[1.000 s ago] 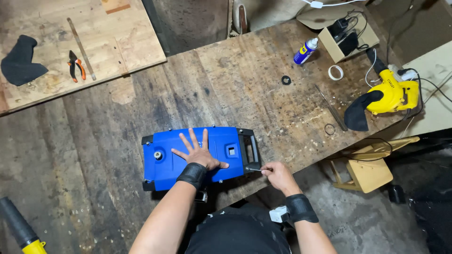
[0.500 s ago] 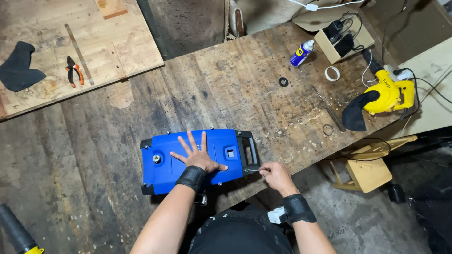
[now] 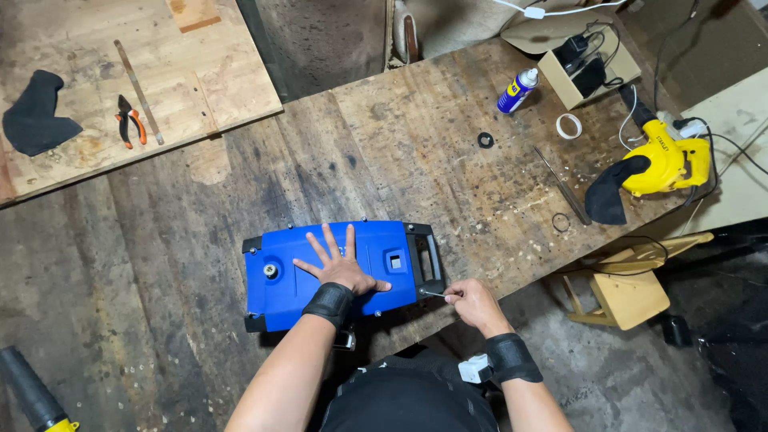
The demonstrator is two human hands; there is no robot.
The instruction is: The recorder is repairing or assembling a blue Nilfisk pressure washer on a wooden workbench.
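A blue machine housing point(image 3: 304, 268) with black end caps lies on its side near the front edge of a worn wooden workbench point(image 3: 416, 152). My left hand point(image 3: 340, 266) rests flat on top of it, fingers spread, holding nothing. My right hand point(image 3: 474, 302) is just off the housing's right black end point(image 3: 428, 260), pinching a thin metal tool point(image 3: 433, 294) whose tip points at that end's lower corner. Both wrists wear black bands.
On the bench's right side lie a spray can point(image 3: 518, 90), a tape ring point(image 3: 569, 126), a black washer point(image 3: 485, 140), a thin metal rod point(image 3: 562, 186) and a yellow blower point(image 3: 652, 168). Pliers point(image 3: 128, 122) and a black cloth point(image 3: 34, 122) sit on a plywood sheet at left. A wooden stool point(image 3: 628, 292) stands right of me.
The view has shifted slightly. My left hand stays flat on the housing; my right hand keeps the thin tool at the right end, with only small movement.
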